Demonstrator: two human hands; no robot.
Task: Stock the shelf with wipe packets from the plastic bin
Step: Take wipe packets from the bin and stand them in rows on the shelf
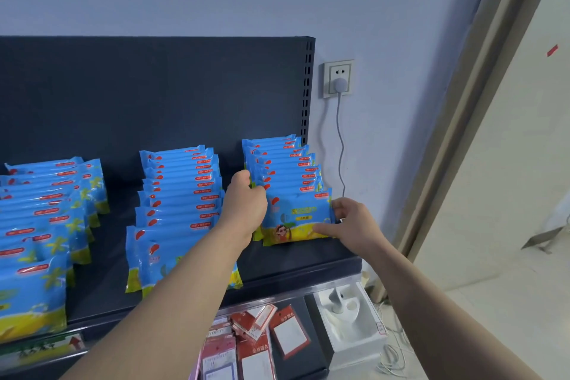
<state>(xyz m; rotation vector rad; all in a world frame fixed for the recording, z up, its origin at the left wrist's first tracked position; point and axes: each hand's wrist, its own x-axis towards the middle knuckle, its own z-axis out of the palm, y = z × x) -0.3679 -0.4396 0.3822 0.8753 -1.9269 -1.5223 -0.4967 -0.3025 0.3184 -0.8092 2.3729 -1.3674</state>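
Blue and yellow wipe packets stand upright in rows on the dark shelf (pixel 296 268). The front packet (pixel 296 216) of the rightmost row (pixel 277 163) sits between both hands. My left hand (pixel 245 203) curls round its left edge, fingers reaching behind it. On the other side, my right hand (pixel 348 222) pinches its right edge, thumb lying across the yellow lower front. A middle row (pixel 179 191) and a left row (pixel 40 225) stand further left. The plastic bin is out of view.
The dark shelf back panel (pixel 154 86) rises behind the rows. A wall socket (pixel 338 79) with a plug and hanging cable is just right of the shelf. Below are red card holders (pixel 253 339) and a white box (pixel 348 318). A door frame (pixel 462 133) stands at right.
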